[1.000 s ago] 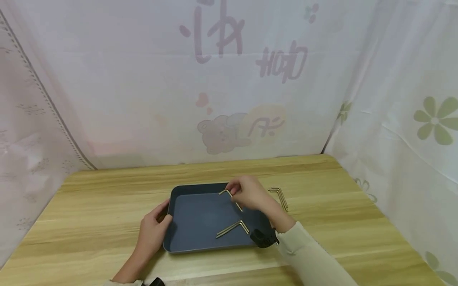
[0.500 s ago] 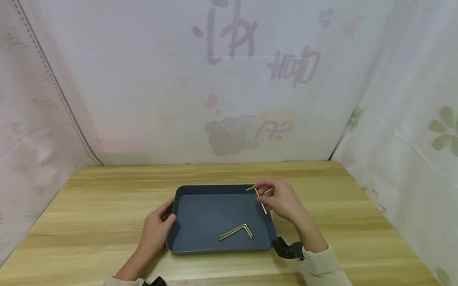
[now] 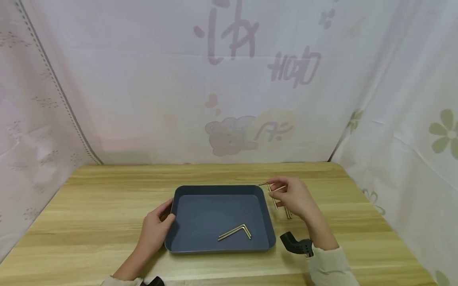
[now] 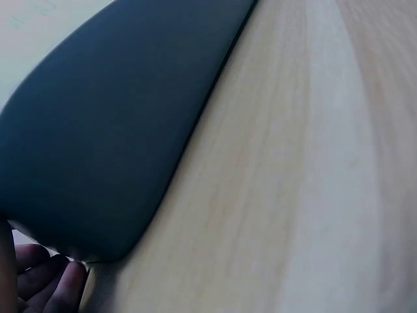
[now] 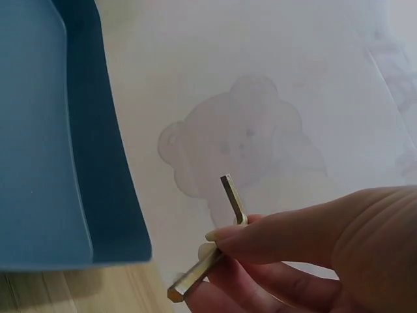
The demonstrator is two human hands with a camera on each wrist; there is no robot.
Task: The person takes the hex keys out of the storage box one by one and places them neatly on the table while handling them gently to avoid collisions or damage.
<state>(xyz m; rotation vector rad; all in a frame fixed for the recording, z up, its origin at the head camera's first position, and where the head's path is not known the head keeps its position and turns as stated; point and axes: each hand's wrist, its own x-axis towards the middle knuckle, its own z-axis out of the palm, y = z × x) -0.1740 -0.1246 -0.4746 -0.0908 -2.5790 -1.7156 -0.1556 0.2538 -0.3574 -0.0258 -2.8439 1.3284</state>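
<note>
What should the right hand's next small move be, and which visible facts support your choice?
Probably lower the held hex key onto the table beside the partly hidden keys there: the right hand pinches it mostly past the right edge of the tray, close to those keys.

A wooden table (image 3: 107, 210) with light and darker yellow-brown bands of grain fills the lower part of the head view; its back corners are rounded. Behind it hangs a pale cloth backdrop (image 3: 143, 87), printed with a faded pinkish bear (image 3: 227, 137), 2 small pink hearts (image 3: 212, 101) above the bear, and slanted mauve lettering (image 3: 294, 66) higher to the right. On the left, a dark dotted line (image 3: 59, 87) slopes down toward the table. The right-hand cloth (image 3: 400, 167) carries a large green flower (image 3: 441, 141) with a white centre.
</note>
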